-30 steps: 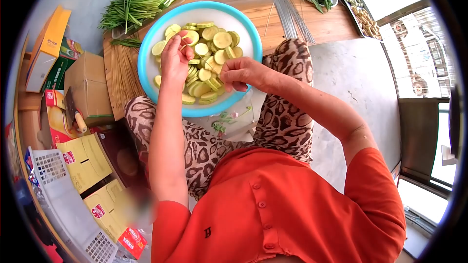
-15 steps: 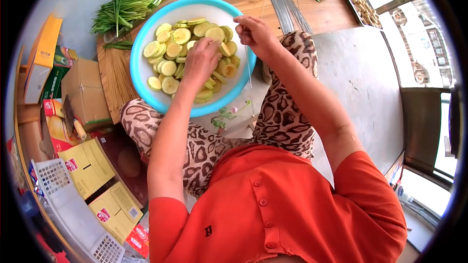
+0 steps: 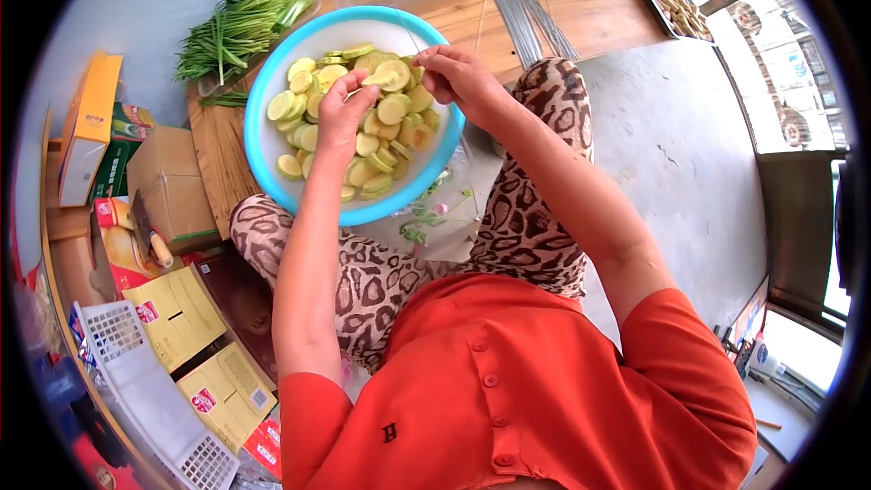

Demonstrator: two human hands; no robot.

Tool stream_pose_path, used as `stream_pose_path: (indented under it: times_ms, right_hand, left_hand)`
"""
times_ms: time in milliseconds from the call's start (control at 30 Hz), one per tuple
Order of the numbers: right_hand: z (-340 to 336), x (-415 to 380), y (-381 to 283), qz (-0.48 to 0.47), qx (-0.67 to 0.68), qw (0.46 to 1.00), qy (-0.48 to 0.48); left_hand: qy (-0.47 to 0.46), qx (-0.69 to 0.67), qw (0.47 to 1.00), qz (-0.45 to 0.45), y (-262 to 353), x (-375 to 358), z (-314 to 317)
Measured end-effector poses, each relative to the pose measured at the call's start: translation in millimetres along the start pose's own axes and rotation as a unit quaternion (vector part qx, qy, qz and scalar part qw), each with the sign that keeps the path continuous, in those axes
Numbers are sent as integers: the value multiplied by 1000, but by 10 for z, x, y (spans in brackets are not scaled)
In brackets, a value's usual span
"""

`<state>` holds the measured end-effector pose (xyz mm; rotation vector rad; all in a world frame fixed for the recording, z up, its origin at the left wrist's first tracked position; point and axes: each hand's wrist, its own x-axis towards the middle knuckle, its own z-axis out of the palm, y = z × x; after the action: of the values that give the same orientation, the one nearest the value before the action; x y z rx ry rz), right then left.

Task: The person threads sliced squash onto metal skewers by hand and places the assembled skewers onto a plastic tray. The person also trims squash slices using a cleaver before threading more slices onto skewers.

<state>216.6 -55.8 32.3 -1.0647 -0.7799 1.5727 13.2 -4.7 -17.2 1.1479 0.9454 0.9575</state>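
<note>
**Head view: one pale vegetable slice (image 3: 382, 79), held over the basin (image 3: 252, 127)**

Location: above the heaped slices (image 3: 366, 144), inside the basin's blue rim.

Left grip (image 3: 343, 116): you pinch the slice between thumb and fingertips.

Right grip (image 3: 464, 83): thumb and forefinger pressed together, near the slice; you cannot tell for certain whether a thin stick lies between them.

Handling, as judged: light; firm, yet liable to crack if you bend it; cut faces probably damp and slippery. Take hold at the edge, thumb opposite fingertips, with modest pressure, leaving most of the flat face clear.

Changes from half a second ago: your left grip, then down among the heaped slices, is now raised with the slice. Your right grip, then out over the basin's right-hand rim with a thin stick, is now farther in, nearer your left.
</note>
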Motion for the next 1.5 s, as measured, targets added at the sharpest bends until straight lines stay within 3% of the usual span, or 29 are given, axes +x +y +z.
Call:
stream_pose_path:
  times_ms: [33,100,400,1500]
  right_hand:
    - [38,-16,10,-2,2,1000,-9]
    - [136,-84,15,20,-13,999,-38]
    - [391,-314,-18,52,-52,987,-145]
    - [377,-323,43,68,-105,981,-147]
  left_hand:
    - [-5,-110,994,-26,92,-18,-80]
    - [-27,-181,983,-9,268,-54,-224]
    - [70,-245,966,32,404,-248,-547]
    - [74,-183,975,106,359,-213,-488]
